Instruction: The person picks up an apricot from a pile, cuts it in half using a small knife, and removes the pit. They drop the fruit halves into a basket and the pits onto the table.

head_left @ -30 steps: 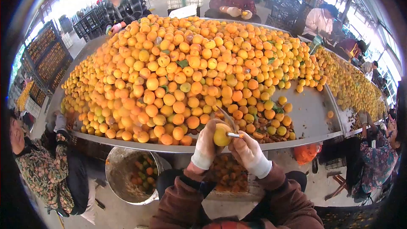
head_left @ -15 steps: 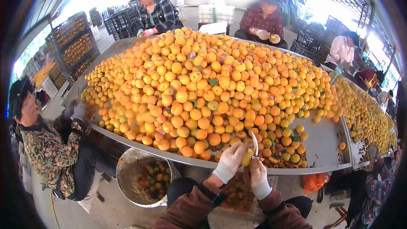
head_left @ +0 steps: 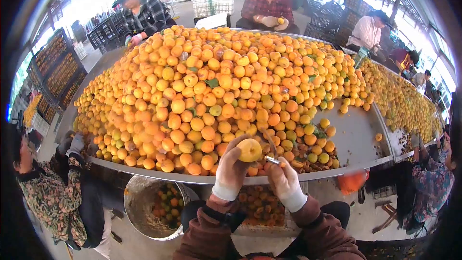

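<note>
My left hand (head_left: 226,172), in a pale glove, is closed around a yellow apricot (head_left: 250,150) held up above the table's front edge. Just to its right, my right hand (head_left: 285,181), gloved too, grips a small curved knife (head_left: 272,160); its metal collar shows, while the thin blade rises blurred against the fruit. Blade and apricot are close together, and whether they touch I cannot tell. Beyond both hands a large heap of apricots (head_left: 207,98) covers much of the metal table (head_left: 353,127).
A dirty white bucket (head_left: 137,207) holding fruit stands below the table at left, and a crate of halved apricots (head_left: 262,207) sits between my knees. Co-workers sit around the table. Stacked crates (head_left: 60,67) stand far left; an orange bag (head_left: 352,182) hangs at right.
The apricot has come up and left in my left hand, its round face now toward me. My right hand with the knife has moved slightly left and up, and the view has shifted.
</note>
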A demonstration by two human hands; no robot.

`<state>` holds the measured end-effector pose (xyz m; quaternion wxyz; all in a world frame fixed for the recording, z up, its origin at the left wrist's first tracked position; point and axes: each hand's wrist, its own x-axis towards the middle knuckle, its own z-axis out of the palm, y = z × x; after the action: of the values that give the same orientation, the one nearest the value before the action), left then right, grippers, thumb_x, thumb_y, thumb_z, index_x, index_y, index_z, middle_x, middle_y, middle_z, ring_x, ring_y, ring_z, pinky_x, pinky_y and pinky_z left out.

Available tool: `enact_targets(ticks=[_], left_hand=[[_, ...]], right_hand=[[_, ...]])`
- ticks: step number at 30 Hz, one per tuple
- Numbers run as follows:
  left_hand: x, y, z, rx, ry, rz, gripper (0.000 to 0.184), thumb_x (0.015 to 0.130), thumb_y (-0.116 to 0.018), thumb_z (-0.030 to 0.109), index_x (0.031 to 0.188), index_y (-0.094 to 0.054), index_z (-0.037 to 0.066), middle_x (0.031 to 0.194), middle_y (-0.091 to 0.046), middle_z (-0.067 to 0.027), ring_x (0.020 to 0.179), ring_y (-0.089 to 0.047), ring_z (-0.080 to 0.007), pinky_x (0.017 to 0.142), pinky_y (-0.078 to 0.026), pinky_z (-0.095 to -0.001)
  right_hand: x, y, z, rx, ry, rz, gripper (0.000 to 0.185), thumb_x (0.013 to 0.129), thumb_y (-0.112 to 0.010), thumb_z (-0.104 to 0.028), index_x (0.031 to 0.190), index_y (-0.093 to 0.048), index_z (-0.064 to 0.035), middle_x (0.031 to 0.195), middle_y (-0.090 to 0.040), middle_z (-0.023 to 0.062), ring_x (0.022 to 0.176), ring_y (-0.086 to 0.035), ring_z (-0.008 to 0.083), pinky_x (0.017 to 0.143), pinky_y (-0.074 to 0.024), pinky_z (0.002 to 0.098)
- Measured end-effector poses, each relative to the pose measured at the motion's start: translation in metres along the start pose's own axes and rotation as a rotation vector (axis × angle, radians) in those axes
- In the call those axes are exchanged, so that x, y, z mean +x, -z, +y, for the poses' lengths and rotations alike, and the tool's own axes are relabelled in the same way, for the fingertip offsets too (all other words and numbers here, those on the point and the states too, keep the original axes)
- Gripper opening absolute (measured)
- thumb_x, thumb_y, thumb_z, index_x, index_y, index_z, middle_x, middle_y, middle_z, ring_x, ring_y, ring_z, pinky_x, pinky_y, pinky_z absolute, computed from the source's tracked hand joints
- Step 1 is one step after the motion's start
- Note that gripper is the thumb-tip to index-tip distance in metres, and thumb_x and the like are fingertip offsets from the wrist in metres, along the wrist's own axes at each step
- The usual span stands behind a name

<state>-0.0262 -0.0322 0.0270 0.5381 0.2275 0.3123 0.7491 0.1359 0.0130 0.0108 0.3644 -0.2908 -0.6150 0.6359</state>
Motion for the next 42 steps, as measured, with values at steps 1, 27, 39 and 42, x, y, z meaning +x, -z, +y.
enact_targets(ticks=[1,27,39,42], left_hand=[[0.000,-0.001,0.000,-0.077,-0.018,-0.032,0.048,0.092,-0.043,0.026,0.131,-0.044,-0.002,0.121,-0.054,-0.0137,0.111,-0.055,-0.0237,0.095,-0.044,-0.0354],[-0.009,0.000,-0.002,0.081,0.086,0.068,0.055,0.101,-0.036,0.050,0.127,-0.049,0.003,0.093,-0.061,-0.0036,0.071,-0.055,-0.0101,0.061,-0.044,-0.0237],[-0.021,-0.005,0.017,0.230,0.154,-0.139,0.051,0.094,-0.050,0.039,0.130,-0.046,0.003,0.110,-0.058,-0.0041,0.097,-0.056,-0.0134,0.073,-0.044,-0.0252],[-0.022,-0.005,0.017,0.258,0.125,-0.169,0.050,0.093,-0.051,0.037,0.130,-0.046,0.003,0.111,-0.058,-0.0046,0.097,-0.057,-0.0138,0.075,-0.045,-0.0258]], right_hand=[[-0.003,0.000,-0.004,-0.056,-0.033,-0.025,0.024,0.101,-0.048,-0.026,0.099,-0.051,-0.0023,0.073,-0.049,-0.0016,0.067,-0.044,0.0059,0.059,-0.0390,0.0225],[-0.011,0.005,-0.001,-0.070,0.021,-0.068,0.030,0.100,-0.050,-0.029,0.103,-0.051,0.0004,0.082,-0.056,0.0019,0.075,-0.048,0.0084,0.068,-0.0425,0.0240],[-0.016,0.006,-0.017,-0.226,0.087,-0.148,0.032,0.099,-0.051,-0.032,0.102,-0.048,-0.0004,0.070,-0.049,0.0046,0.066,-0.044,0.0108,0.060,-0.0411,0.0272],[-0.021,0.008,-0.015,-0.238,0.080,-0.159,0.029,0.099,-0.052,-0.029,0.102,-0.048,-0.0005,0.070,-0.049,0.0050,0.065,-0.044,0.0105,0.059,-0.0414,0.0273]])
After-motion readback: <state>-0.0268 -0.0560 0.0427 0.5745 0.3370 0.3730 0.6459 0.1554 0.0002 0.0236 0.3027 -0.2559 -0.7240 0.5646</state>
